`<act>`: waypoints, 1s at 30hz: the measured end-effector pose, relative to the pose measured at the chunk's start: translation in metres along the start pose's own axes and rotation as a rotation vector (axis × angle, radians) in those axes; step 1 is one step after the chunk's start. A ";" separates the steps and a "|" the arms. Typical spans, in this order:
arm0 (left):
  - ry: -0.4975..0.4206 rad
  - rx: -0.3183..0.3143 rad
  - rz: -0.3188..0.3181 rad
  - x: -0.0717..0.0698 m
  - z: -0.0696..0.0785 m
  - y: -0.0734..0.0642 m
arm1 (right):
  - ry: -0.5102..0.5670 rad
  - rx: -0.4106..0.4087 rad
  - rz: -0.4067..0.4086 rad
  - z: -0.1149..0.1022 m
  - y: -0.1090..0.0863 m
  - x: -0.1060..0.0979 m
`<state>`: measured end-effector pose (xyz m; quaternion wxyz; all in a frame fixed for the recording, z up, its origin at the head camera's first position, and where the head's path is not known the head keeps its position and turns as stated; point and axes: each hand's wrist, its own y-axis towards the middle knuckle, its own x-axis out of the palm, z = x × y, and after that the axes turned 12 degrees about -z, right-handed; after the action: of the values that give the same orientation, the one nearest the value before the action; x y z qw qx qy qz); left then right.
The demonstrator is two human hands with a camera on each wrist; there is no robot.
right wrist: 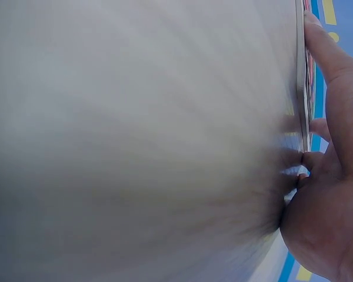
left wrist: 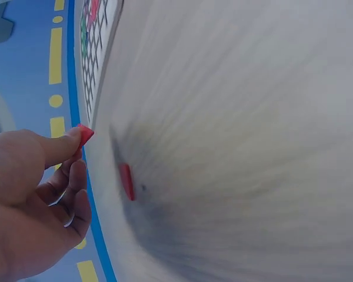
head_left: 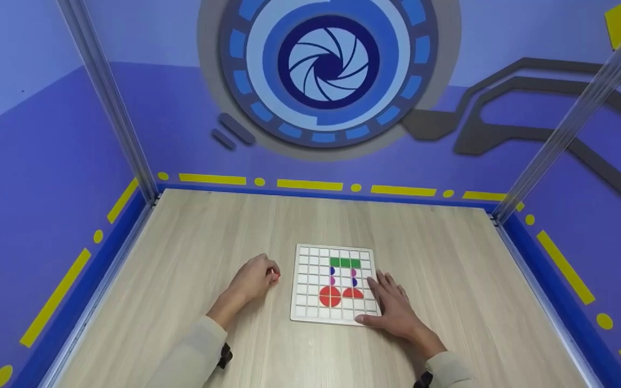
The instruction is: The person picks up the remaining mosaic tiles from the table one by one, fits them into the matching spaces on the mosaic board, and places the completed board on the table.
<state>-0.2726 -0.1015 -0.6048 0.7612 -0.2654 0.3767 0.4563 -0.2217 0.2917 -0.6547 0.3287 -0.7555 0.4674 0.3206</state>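
My left hand [head_left: 252,278] is held just left of the white grid board [head_left: 309,311], pinching a small red tile [left wrist: 86,134] between thumb and finger. Below it in the left wrist view, a second red tile [left wrist: 127,182] lies on the table. My right hand [head_left: 395,311] rests along the board's right edge, its fingers spread and the thumb on the near right corner. On the board are a green bar [head_left: 345,263], small purple and pink half-rounds, a full red circle [head_left: 330,296] and a red half circle [head_left: 352,293].
The board lies flat on a pale wood-grain table [head_left: 235,226]. Blue and purple printed panels [head_left: 154,118] surround the table, with metal posts [head_left: 111,102] at its back corners.
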 end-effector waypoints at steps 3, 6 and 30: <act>0.018 0.044 -0.003 0.002 0.008 0.003 | -0.002 0.002 -0.003 0.000 0.000 0.000; 0.032 0.082 -0.009 0.005 0.019 0.008 | 0.002 0.007 -0.003 0.000 -0.001 0.000; -0.231 0.189 -0.124 0.047 0.086 0.036 | 0.000 0.019 -0.007 0.000 0.001 -0.001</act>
<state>-0.2617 0.0023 -0.5959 0.8477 -0.1611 0.3107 0.3986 -0.2225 0.2915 -0.6541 0.3367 -0.7540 0.4677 0.3151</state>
